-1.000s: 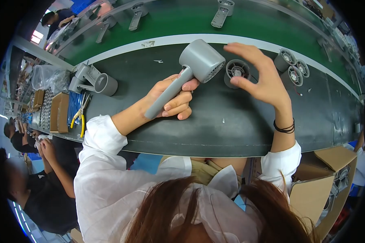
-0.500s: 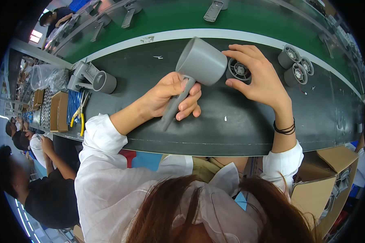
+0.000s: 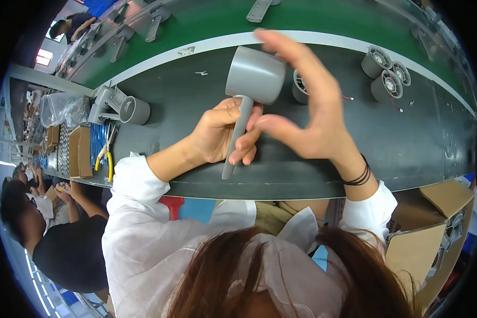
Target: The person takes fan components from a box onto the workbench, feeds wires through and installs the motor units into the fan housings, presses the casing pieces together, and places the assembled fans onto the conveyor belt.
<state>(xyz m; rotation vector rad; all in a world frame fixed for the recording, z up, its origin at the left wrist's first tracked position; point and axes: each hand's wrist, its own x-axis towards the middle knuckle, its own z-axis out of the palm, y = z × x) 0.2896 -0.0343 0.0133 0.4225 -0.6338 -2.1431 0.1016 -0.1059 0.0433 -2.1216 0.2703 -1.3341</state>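
Observation:
My left hand (image 3: pixel 214 130) is closed round the slim handle of a grey plastic hair-dryer-shaped housing (image 3: pixel 257 75), whose wide barrel points up and to the left above the table. My right hand (image 3: pixel 320 111) is held just right of the barrel, thumb and fingers spread wide, with nothing in its grasp. Partly hidden behind those fingers, a small round grey fan unit (image 3: pixel 299 89) stands on the dark table (image 3: pixel 281 177). A thin wire with a white plug shows to the right of that hand.
Several round fan units (image 3: pixel 387 87) with wires stand at the right. On the left are assembled grey housings (image 3: pixel 134 110), yellow-handled pliers (image 3: pixel 106 156), blue strips and a cardboard box (image 3: pixel 80 152). Beyond the white edge, a green conveyor (image 3: pixel 206 26) carries grey parts. A co-worker (image 3: pixel 71 249) sits at left.
My right hand has left the fan unit and moved left and nearer to me, beside the housing. The housing has tipped a little in my left hand, its handle now steeper.

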